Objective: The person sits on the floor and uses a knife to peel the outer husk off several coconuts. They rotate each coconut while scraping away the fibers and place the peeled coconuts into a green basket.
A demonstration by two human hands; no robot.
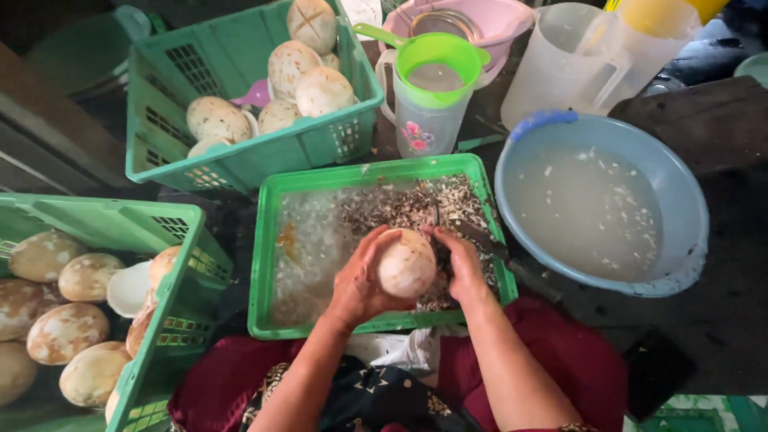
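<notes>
1. The left hand (358,280) cups a pale peeled coconut (406,262) from below, fingers closed around it; the coconut sits over the green tray (262,264).
2. The right hand (464,264) presses against the coconut's right side, closed on a dark-handled tool (480,238); its blade is hard to make out.
3. Brown shavings (400,204) litter the tray; a blue basin (680,200) of cloudy water stands just right.
</notes>
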